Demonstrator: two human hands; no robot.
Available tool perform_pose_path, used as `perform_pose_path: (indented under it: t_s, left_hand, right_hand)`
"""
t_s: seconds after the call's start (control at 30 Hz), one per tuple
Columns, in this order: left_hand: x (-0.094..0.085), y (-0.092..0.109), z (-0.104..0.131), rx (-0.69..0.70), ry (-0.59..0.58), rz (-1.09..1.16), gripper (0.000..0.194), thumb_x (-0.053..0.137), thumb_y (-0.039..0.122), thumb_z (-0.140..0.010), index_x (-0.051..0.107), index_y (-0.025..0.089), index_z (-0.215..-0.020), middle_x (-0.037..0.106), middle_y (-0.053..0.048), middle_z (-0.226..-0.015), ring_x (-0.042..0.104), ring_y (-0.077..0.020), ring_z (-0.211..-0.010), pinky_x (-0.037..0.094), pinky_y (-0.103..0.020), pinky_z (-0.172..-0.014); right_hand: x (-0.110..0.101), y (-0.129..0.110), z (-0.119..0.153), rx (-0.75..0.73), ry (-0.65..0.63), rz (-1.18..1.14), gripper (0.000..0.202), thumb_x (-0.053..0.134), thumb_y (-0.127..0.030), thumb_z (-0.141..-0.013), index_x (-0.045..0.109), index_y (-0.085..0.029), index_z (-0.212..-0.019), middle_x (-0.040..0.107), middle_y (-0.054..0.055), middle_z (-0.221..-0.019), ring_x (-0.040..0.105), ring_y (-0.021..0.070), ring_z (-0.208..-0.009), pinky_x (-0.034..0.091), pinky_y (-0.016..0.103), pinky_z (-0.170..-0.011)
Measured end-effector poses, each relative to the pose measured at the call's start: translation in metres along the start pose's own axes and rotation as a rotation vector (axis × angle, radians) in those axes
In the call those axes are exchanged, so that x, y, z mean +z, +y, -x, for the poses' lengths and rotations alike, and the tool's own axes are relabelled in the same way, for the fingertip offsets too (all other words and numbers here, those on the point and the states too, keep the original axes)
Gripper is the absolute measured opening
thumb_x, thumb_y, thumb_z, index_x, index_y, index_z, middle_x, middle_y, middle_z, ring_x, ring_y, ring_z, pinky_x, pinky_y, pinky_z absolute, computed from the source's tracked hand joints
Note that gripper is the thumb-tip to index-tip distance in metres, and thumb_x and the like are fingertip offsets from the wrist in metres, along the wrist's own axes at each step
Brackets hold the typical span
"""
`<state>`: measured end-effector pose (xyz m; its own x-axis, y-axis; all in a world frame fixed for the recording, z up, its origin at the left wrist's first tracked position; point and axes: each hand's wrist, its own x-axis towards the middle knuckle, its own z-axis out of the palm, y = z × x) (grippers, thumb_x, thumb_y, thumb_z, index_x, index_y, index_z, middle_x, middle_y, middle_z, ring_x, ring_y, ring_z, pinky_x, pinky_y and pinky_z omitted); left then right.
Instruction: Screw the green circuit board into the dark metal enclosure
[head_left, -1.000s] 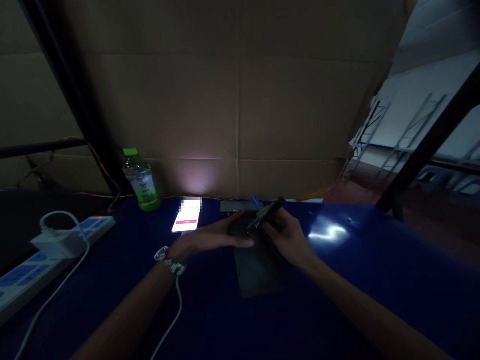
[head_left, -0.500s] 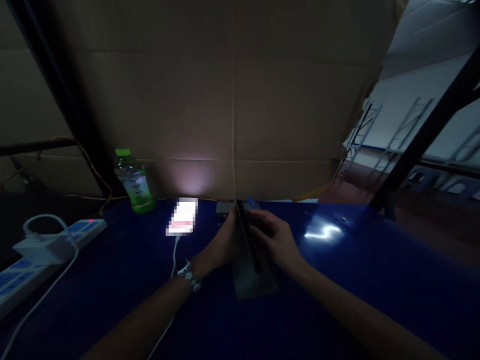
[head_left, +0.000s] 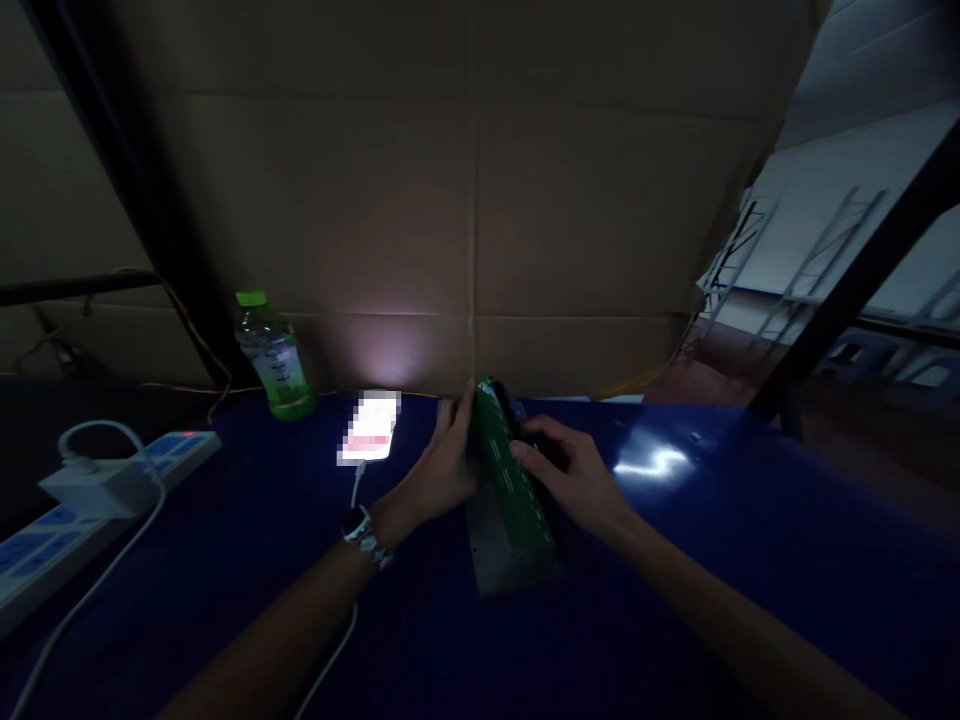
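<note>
A long green circuit board [head_left: 504, 465] stands tilted over a dull grey plate [head_left: 510, 575] on the blue tabletop. My right hand [head_left: 574, 470] grips the board's right side, thumb on the green face and fingers behind it. Against the board's left edge lies my left hand [head_left: 442, 455], steadying it with thumb pointing up; its other fingers are partly hidden and dim. Dark parts show behind the board's upper right edge. A watch and a bracelet [head_left: 367, 540] are on my left wrist.
A lit phone [head_left: 369, 428] with a white cable [head_left: 352, 625] lies left of my hands. Behind it stands a green-capped bottle [head_left: 276, 360]. A power strip [head_left: 172, 455] with a charger [head_left: 105, 487] is at far left. Cardboard [head_left: 465, 200] walls the back.
The circuit board has turned so that its green face shows, where a dark, narrow side showed before. My right thumb now rests on that face. My left hand has shifted slightly left.
</note>
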<state>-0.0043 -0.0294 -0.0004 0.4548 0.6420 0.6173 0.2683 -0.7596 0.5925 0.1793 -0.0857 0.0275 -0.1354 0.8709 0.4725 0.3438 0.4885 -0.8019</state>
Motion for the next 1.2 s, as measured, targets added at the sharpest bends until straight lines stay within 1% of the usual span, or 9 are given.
perform_pose_path:
  t_s: [0.17,0.27,0.33,0.4,0.5,0.63,0.9,1.1,1.2]
  left_hand:
    - [-0.02,0.002,-0.005,0.0,-0.037,-0.068,0.102,0.062,0.002,-0.07,0.008,0.028,-0.152,0.015,-0.013,-0.152,0.021,-0.0373,-0.14,0.028,-0.056,-0.114]
    - [-0.026,0.001,-0.007,-0.012,0.014,-0.05,0.107,0.061,0.0,-0.068,0.002,0.03,-0.152,0.012,-0.012,-0.155,0.018,-0.0385,-0.141,0.026,-0.058,-0.114]
    - [-0.028,0.001,-0.009,-0.009,0.065,-0.005,0.107,0.059,0.0,-0.069,0.0,0.031,-0.152,0.014,-0.012,-0.155,0.02,-0.0376,-0.141,0.027,-0.059,-0.113]
    - [-0.028,0.004,-0.01,-0.006,0.104,0.032,0.104,0.057,0.001,-0.07,0.001,0.032,-0.151,0.018,-0.012,-0.154,0.022,-0.0361,-0.141,0.03,-0.058,-0.111]
    - [-0.029,0.009,-0.012,-0.003,0.149,0.051,0.096,0.057,0.003,-0.073,0.008,0.031,-0.151,0.024,-0.012,-0.153,0.024,-0.0351,-0.141,0.034,-0.056,-0.109]
    - [-0.03,0.014,-0.013,0.032,0.178,0.063,0.086,0.058,0.007,-0.078,0.017,0.031,-0.149,0.03,-0.01,-0.151,0.027,-0.0333,-0.14,0.036,-0.054,-0.108]
    - [-0.021,0.013,-0.012,0.022,0.156,0.148,0.072,0.059,0.015,-0.085,0.026,0.028,-0.147,0.032,-0.011,-0.15,0.031,-0.0308,-0.138,0.037,-0.051,-0.109]
    - [-0.002,0.019,-0.007,-0.063,0.109,0.258,0.064,0.058,0.022,-0.089,0.029,0.027,-0.146,0.036,-0.012,-0.147,0.037,-0.0291,-0.135,0.036,-0.05,-0.111]
    - [0.003,0.022,-0.004,-0.097,0.086,0.271,0.069,0.065,0.028,-0.085,0.03,0.028,-0.145,0.035,-0.012,-0.148,0.036,-0.0306,-0.136,0.035,-0.052,-0.111]
  right_hand:
    - [-0.02,0.01,-0.01,0.068,-0.066,-0.02,0.023,0.06,-0.038,-0.087,0.063,-0.018,-0.075,0.051,-0.002,-0.065,0.046,0.0104,-0.058,0.036,0.025,-0.053]
    - [-0.03,0.014,-0.013,0.155,-0.194,-0.038,0.024,0.059,-0.036,-0.088,0.059,-0.018,-0.072,0.042,-0.006,-0.055,0.037,0.0074,-0.047,0.028,0.022,-0.044]
    - [-0.035,0.014,-0.014,0.219,-0.289,-0.115,0.024,0.058,-0.037,-0.089,0.058,-0.018,-0.075,0.047,-0.005,-0.056,0.038,0.0061,-0.044,0.026,0.02,-0.04]
    - [-0.037,0.013,-0.014,0.257,-0.365,-0.202,0.021,0.057,-0.038,-0.089,0.061,-0.018,-0.082,0.061,0.0,-0.069,0.05,0.0074,-0.047,0.031,0.019,-0.038]
    - [-0.039,0.012,-0.013,0.306,-0.427,-0.329,0.018,0.062,-0.034,-0.086,0.063,-0.017,-0.094,0.07,0.009,-0.094,0.068,0.0167,-0.071,0.049,0.024,-0.048]
    - [-0.037,0.013,-0.01,0.444,-0.47,-0.545,0.028,0.058,-0.029,-0.086,0.058,-0.02,-0.113,0.071,0.01,-0.099,0.071,0.0232,-0.084,0.059,0.039,-0.069]
    - [-0.012,0.014,-0.003,0.48,-0.399,-0.481,0.016,0.067,-0.023,-0.08,0.055,-0.022,-0.091,0.061,-0.002,-0.077,0.064,0.0133,-0.064,0.056,0.027,-0.055]
    - [-0.006,0.021,0.003,0.371,-0.392,-0.501,0.03,0.063,-0.013,-0.074,0.061,-0.025,-0.101,0.068,0.004,-0.091,0.067,0.0199,-0.08,0.058,0.033,-0.066]
    - [-0.009,0.017,0.006,0.261,-0.329,-0.403,0.037,0.062,-0.013,-0.069,0.066,-0.027,-0.103,0.07,0.004,-0.086,0.068,0.0226,-0.079,0.058,0.036,-0.066]
